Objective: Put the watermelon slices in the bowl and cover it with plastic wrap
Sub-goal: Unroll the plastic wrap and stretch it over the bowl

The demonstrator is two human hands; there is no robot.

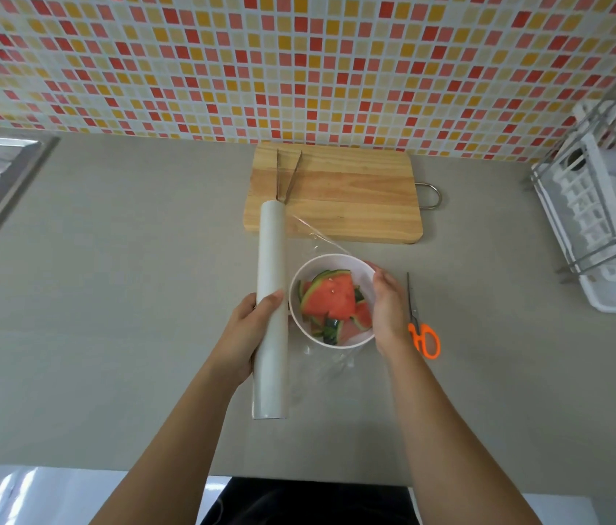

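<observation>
Hands (257, 335) around smooth white cylindrical wrap roll (270, 308).

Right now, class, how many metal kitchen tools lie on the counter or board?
2. The tongs lie on the cutting board, near its left edge. The orange-handled scissors lie on the counter, right of the bowl. None seem hidden.

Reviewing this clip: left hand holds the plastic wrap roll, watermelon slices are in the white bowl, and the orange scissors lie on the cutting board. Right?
Not quite. The head view shows the orange scissors on the grey countertop, right of the white bowl; the cutting board holds metal tongs. The rest stands.
</observation>
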